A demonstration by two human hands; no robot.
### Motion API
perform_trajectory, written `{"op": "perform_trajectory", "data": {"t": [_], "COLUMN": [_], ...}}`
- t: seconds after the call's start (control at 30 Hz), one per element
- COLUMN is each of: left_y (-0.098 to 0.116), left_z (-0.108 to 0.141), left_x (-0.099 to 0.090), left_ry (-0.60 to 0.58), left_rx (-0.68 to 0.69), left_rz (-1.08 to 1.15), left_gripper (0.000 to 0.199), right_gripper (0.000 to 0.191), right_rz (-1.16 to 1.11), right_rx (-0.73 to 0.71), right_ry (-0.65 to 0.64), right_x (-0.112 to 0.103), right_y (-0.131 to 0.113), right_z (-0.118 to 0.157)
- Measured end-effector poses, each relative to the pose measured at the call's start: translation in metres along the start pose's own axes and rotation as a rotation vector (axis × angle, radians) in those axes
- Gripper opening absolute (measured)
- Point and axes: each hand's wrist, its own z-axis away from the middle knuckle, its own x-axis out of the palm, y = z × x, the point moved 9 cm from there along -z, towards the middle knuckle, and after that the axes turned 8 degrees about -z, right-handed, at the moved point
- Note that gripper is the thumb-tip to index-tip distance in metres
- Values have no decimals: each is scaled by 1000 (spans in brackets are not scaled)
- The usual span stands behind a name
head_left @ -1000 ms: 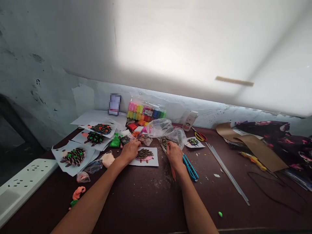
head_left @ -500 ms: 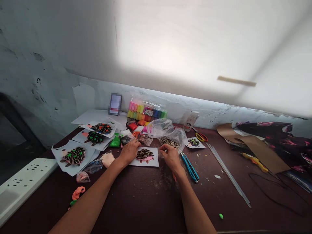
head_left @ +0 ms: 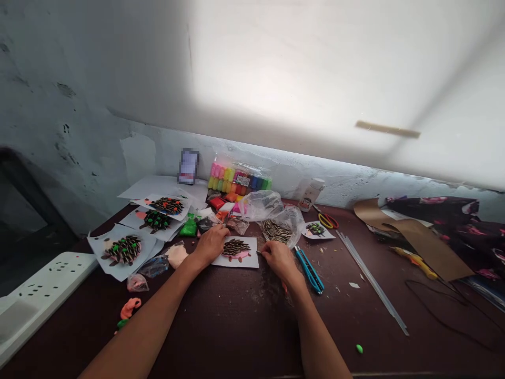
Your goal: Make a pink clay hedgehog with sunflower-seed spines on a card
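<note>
A white card point(head_left: 252, 262) lies on the dark red table, bearing a pink clay shape covered with dark striped seeds like a hedgehog point(head_left: 236, 248). My left hand point(head_left: 212, 243) rests at the card's left edge, fingers bent together; whether they grip anything is hidden. Just right of the card, my right hand point(head_left: 279, 258) pinches a small seed point(head_left: 259, 252) between thumb and fingertips. Behind that hand, a clear plastic bag point(head_left: 290, 218) lies open with striped seeds point(head_left: 276, 231) in it.
Finished hedgehog cards point(head_left: 123, 250) overlap at left beside a white power strip point(head_left: 47, 289). Coloured clay packs point(head_left: 239, 181) stand behind. Rightward are a blue cutter point(head_left: 310, 269), scissors point(head_left: 327, 220), a bottle point(head_left: 311, 195), clear sticks point(head_left: 373, 281) and brown paper point(head_left: 430, 247).
My right hand has turned and lowered slightly beside the card, uncovering more of the seeds in the bag. A seed now shows at its fingertips. My left hand stays at the card's edge.
</note>
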Motion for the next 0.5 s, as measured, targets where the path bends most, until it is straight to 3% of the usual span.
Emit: {"op": "perform_trajectory", "data": {"t": [0.5], "left_y": [1], "left_z": [0], "left_x": [-1], "left_ry": [13], "left_rx": [19], "left_rz": [-10], "left_gripper": [27], "right_gripper": [15], "right_rz": [41], "right_rx": [-111], "right_ry": [87], "right_x": [0], "right_y": [-15], "right_z": [2]}}
